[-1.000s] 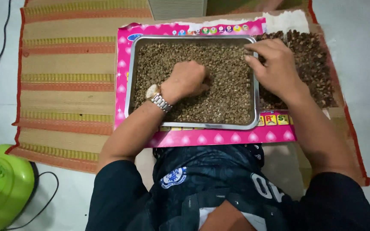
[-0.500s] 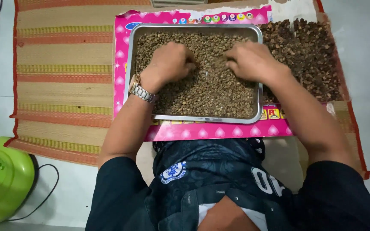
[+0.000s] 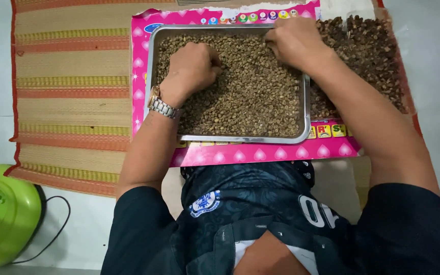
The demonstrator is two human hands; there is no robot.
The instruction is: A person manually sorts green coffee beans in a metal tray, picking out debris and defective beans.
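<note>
My left hand point(image 3: 192, 67) lay knuckles up, fingers curled under in a loose fist, wrist bent slightly with the bare forearm running back toward my body. My right hand point(image 3: 292, 39) reached farther forward, palm down, fingers bunched together and pointed left, the right forearm stretched long and straight. Both elbows were bent outward; dark short sleeves covered both upper arms.

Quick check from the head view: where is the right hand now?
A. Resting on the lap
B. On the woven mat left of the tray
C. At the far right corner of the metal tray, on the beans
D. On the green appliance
C: the right hand lies at the far right corner of the metal tray, fingers down on the greenish beans, beside the dark brown pile.
</note>
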